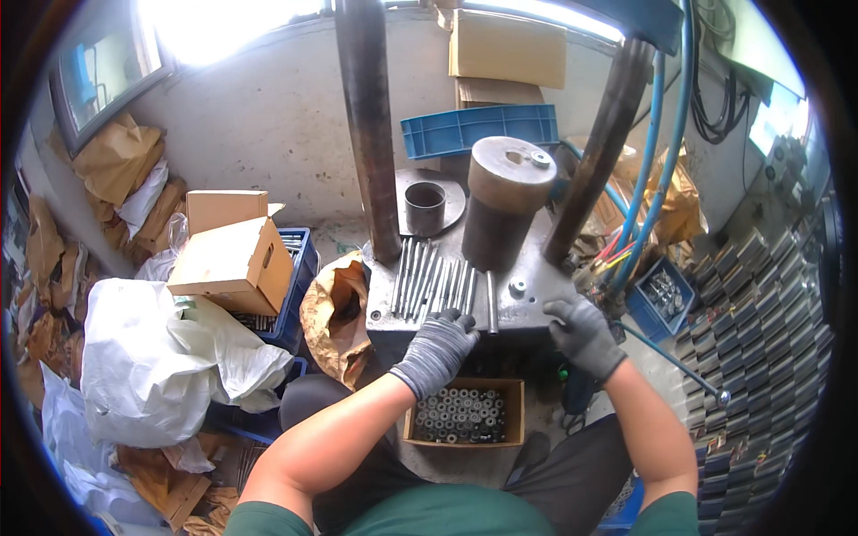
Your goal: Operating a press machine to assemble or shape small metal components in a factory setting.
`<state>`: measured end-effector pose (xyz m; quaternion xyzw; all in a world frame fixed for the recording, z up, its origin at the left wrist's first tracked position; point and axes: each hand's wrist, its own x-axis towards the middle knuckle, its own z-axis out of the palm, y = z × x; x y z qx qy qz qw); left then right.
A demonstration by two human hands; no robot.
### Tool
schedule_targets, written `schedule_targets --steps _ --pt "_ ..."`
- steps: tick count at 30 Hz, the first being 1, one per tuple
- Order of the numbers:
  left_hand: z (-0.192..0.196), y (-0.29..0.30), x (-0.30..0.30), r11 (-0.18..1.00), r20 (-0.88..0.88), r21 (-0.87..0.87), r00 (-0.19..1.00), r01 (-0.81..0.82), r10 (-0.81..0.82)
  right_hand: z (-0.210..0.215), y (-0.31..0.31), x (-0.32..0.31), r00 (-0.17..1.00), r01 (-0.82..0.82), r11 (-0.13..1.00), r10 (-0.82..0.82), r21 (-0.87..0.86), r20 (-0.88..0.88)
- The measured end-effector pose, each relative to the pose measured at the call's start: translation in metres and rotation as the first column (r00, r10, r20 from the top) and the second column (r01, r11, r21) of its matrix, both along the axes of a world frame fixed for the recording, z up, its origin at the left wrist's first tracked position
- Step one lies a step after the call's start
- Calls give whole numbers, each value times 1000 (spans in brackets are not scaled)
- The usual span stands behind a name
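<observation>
A row of thin metal rods [427, 279] lies side by side on the steel press table [527, 314]. My left hand [440, 347], in a grey glove, rests at the near ends of these rods with its fingers slightly bent and apart. Just right of it, a single thicker metal rod [492, 304] lies across the table's front edge. My right hand [586, 336], gloved too, is over the table's right front corner, thumb and fingers apart and nothing visible between them. A small flanged metal bushing [517, 288] stands between the lone rod and my right hand.
Behind the rods stand a heavy steel cylinder [500, 210] with another bushing on top, a short metal ring [424, 209] and press columns [368, 134]. A cardboard box [513, 436] of small round parts sits below. Stacked dark metal pieces [760, 348] rise at right.
</observation>
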<state>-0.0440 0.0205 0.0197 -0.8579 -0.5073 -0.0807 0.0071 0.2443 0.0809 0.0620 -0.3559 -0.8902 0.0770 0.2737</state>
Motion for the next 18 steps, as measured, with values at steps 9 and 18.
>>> schedule_targets --steps 9,18 --pt "24 13 -3 978 623 209 772 -16 -121 -70 66 -39 969 248 963 -247 -103 23" --pt "49 58 -6 983 911 -173 371 -60 183 -74 85 -50 924 370 923 -354 -105 143"
